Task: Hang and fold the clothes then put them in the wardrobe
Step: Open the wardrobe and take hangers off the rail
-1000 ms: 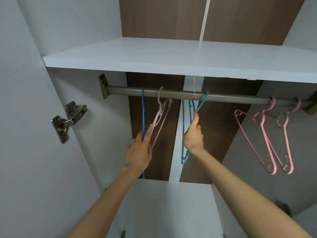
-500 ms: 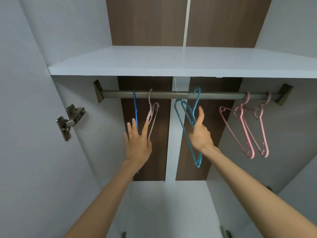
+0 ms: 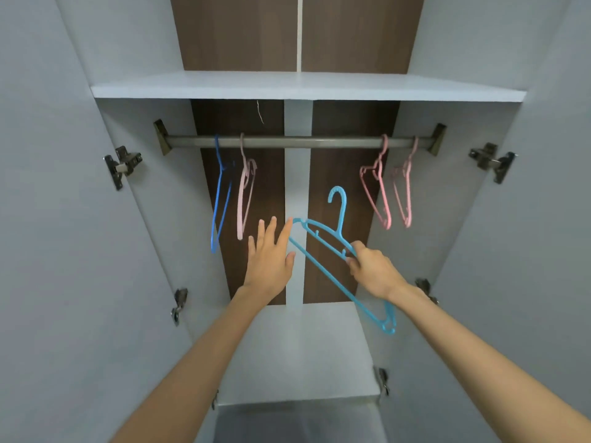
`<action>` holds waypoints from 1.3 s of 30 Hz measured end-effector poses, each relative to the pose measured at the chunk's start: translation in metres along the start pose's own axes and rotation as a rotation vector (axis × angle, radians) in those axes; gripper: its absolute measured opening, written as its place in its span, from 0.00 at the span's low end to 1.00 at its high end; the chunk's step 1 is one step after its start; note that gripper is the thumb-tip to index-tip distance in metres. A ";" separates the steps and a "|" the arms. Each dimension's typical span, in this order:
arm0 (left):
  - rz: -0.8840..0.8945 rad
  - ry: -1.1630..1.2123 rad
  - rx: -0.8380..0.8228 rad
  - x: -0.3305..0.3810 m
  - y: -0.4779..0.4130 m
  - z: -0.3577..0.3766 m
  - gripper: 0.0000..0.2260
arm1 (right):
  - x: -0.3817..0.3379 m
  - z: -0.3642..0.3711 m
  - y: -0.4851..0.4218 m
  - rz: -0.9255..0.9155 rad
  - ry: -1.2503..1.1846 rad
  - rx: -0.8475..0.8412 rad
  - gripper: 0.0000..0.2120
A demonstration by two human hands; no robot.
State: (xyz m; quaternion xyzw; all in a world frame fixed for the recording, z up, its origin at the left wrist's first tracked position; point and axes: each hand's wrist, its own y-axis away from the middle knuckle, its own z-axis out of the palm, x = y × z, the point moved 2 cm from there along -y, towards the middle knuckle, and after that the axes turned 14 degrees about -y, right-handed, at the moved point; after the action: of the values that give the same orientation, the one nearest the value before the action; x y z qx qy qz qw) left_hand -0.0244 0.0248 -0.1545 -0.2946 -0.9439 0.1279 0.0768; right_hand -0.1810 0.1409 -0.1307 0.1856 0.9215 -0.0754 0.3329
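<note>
Plastic is what most of this is made of: a thin, light-blue hanger (image 3: 341, 215), smooth and glossy, with a round open hook, small notches on its sloping shoulders and a straight bottom bar, is held inside the open wardrobe (image 3: 179, 219), well below the rail (image 3: 303, 142) and touching it nowhere. It tilts down to the right, hook upward. The right hand (image 3: 374, 273) pinches its upper shoulder bar, thumb and fingers curled round the plastic. The left hand (image 3: 270, 257) holds nothing, its fingers straight and fanned apart; the forefinger tip lies just beside the hanger's left end, though contact cannot be judged. The rail is a dull grey metal tube set in angled brackets. From it hang a dark blue hanger (image 3: 218, 155) and a pale pink hanger (image 3: 240, 219) at the left, and two pink hangers (image 3: 383, 193) at the right. Above runs a flat, matte white shelf (image 3: 307, 86). The back panel (image 3: 339, 155) is dark wood grain, split by a white strip (image 3: 297, 174). Metal hinges (image 3: 123, 166) sit on the side walls.
</note>
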 end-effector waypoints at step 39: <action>-0.433 0.115 -0.235 -0.209 0.628 -0.085 0.09 | -0.189 0.325 0.439 -0.488 -0.033 -0.824 0.09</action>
State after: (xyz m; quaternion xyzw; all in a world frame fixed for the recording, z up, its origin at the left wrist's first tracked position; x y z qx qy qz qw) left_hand 0.5015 0.4196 -0.2682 -0.0993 -0.9875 -0.0191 0.1209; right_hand 0.3157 0.4046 -0.2657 -0.1851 0.8859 0.2174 0.3656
